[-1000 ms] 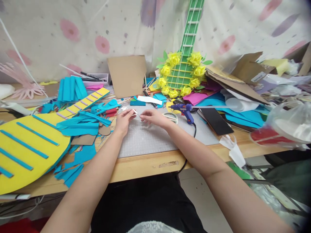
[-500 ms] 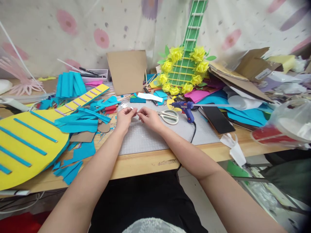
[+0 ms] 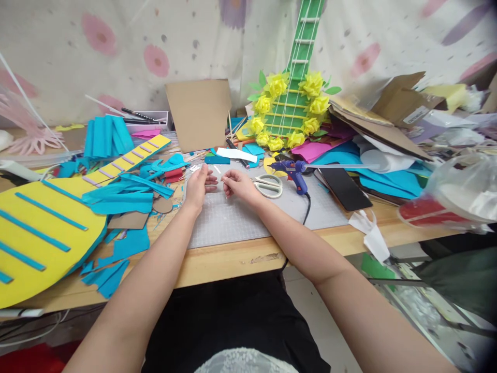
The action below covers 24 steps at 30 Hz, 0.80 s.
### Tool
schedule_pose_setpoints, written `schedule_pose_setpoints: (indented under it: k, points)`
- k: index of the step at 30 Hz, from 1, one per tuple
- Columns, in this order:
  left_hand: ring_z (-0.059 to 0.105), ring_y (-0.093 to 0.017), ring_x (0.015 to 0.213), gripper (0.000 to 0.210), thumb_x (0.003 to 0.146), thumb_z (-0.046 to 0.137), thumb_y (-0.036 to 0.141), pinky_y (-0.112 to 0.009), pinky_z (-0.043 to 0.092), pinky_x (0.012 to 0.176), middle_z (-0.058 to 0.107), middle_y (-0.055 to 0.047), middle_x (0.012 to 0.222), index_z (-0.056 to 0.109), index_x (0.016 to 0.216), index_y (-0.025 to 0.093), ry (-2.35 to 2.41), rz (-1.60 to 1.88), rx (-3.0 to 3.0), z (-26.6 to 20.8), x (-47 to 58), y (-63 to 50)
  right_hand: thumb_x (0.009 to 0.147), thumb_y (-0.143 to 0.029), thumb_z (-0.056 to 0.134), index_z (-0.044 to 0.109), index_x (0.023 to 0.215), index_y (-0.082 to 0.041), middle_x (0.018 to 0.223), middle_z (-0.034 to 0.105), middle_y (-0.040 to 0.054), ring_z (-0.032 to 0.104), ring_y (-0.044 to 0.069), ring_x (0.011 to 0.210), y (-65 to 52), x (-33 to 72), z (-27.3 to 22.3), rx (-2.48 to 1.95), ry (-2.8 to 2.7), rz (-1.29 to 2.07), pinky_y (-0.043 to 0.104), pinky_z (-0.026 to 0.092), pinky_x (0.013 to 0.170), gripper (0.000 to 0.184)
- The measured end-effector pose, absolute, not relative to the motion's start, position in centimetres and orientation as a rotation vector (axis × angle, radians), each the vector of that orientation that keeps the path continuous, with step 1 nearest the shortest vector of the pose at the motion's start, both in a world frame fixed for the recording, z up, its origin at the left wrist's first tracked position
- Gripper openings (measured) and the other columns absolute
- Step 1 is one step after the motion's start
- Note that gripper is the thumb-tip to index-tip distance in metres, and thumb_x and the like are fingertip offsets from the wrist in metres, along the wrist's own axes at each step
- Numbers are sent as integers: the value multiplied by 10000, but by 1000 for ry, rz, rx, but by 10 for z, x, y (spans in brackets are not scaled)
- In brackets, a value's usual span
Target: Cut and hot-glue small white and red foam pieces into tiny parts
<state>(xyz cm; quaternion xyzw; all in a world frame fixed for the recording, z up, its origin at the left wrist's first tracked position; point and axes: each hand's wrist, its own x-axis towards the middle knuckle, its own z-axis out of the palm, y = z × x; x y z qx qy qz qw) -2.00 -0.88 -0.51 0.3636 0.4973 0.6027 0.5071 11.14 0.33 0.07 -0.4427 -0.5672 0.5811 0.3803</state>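
Observation:
My left hand (image 3: 199, 189) hovers over the grey cutting mat (image 3: 217, 228) with its fingers apart and nothing visible in them. Just right of it, the thumb and fingers of my right hand (image 3: 238, 185) are pinched together; whatever they hold, if anything, is too small to make out. A short white strip (image 3: 217, 169) lies on the mat beyond the gap between the hands. Beside my right hand rest scissors (image 3: 269, 185) with pale handles, their blades partly hidden behind it. A blue glue gun (image 3: 294, 173) with a long clear glue stick stands further right.
At left lies a yellow cardboard guitar (image 3: 50, 223) with blue strips, beside blue paper scraps (image 3: 124, 199). A green guitar (image 3: 289, 111) ringed with yellow flowers leans at the back near a cardboard sheet (image 3: 198, 114). A black phone (image 3: 345, 187) and red-and-white bucket (image 3: 435, 207) are at right.
My left hand has opened out of its pinch and moved slightly away from my right hand. A white strip now shows on the mat beyond them. The view has shifted slightly.

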Motion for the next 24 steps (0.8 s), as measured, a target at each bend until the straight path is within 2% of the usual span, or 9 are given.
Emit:
schedule_pose_setpoints:
  k: [3,6,10,13,18,22,24]
  points:
    - [543,-88,482,304,703,669,424,-222,479,518,562,7,563,560,683,142,1297,1530,825,-8,-20,-7,862,-148,473,470,726,-172,485,517,-79,477,49,383,4,115,1,-1141,-1469,1473,163,435,404,138]
    - [479,-58,421,292,677,700,361,-200,463,486,504,47,484,508,610,152,1304,1594,797,-9,-20,-7,858,-156,485,476,722,-169,490,521,-76,482,48,388,2,115,2,-1123,-1493,1491,163,439,408,137]
    - [611,-92,604,248,626,738,271,-231,519,614,628,7,652,539,711,151,1101,1550,757,-5,-19,-10,862,-182,489,478,731,-170,505,525,-74,488,51,409,-1,113,0,-1067,-1528,1540,166,444,421,132]
    - [648,-117,698,256,609,737,201,-280,527,718,674,-32,757,551,776,149,1022,1520,757,-2,-18,-12,867,-201,488,489,757,-166,511,528,-75,487,46,410,-1,113,-1,-1065,-1546,1547,156,435,417,115]
    - [617,-105,607,296,591,736,167,-302,523,709,640,4,652,497,766,160,1079,1562,764,-4,-19,-11,868,-233,497,486,757,-165,514,526,-72,482,44,406,-3,111,-3,-1065,-1563,1571,157,440,419,131]
    - [585,-78,555,377,573,752,154,-250,505,664,603,40,617,434,774,182,1117,1604,714,-6,-16,-10,868,-236,496,483,760,-168,524,533,-64,488,49,408,-4,108,-5,-1056,-1581,1572,161,438,414,128]
    - [571,-69,536,396,579,769,206,-223,492,633,580,52,609,430,784,188,1136,1576,706,-5,-16,-10,873,-237,487,480,754,-170,523,527,-66,485,49,410,-3,108,-5,-1036,-1580,1591,159,438,411,136]
